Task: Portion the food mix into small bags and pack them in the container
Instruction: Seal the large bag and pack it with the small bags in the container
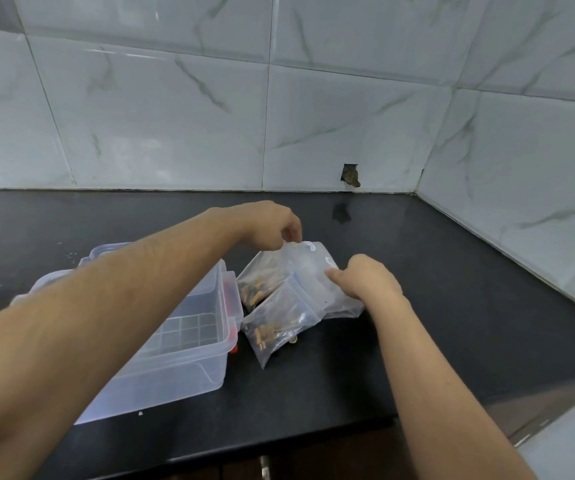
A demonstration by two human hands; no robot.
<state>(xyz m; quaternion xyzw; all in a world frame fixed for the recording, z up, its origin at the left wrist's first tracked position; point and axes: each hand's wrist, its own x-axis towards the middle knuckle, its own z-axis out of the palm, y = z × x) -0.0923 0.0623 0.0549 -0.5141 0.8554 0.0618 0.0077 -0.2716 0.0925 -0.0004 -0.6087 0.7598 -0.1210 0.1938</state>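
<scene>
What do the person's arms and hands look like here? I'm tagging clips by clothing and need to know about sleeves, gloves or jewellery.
Both arms are bare along all of the forearm that shows: no sleeve is in view. The left hand and the right hand wear no gloves. No watch, bracelet or ring shows on either wrist or on the visible fingers. No markings show on either arm.
</scene>
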